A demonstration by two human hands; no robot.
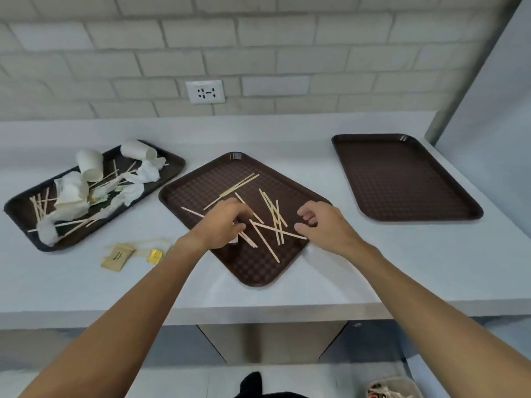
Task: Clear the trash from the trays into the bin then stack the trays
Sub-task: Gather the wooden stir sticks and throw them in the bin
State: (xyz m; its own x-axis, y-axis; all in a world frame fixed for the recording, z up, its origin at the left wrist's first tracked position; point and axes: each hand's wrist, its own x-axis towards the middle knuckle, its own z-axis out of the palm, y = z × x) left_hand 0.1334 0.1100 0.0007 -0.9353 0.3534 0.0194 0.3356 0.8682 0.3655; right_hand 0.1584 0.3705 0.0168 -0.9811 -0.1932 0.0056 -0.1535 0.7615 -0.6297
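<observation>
Looking down from the head cam, so there's just the one view to go on. Three brown trays sit on the worktop point(316, 285). The left tray point(17, 209) by the left edge is piled with paper cups point(90, 165), crumpled napkins point(149, 170) and more sticks. The middle tray point(253, 272) sits skewed, one corner toward the front edge. The right tray point(402, 179), near the back right corner, has nothing on it. The bin point(393, 387) is on the floor, below the front edge and off to the right.

The bit that matters: the loose stir sticks point(273, 219) on the middle tray lie criss-crossed right between the two hands. Most run roughly front-to-back with a slight lean. One lies crossways, its end pointing straight at the right thumb.

The left hand point(222, 222) is over the left side of the bunch, fingers point(241, 209) curled down so the tips are hidden. A couple of sticks poke out from under it, but I honestly can't tell if it's pinching them. The right hand point(324, 225) is just right of the bunch, fingers loosely bent and apart, holding nothing.

My guess is the right hand is nearer the main bunch, so a sweep to its left would rake them together. A few sticks lie farther back, beyond both hands. Some packets point(117, 255) sit on the worktop left of that tray.
</observation>
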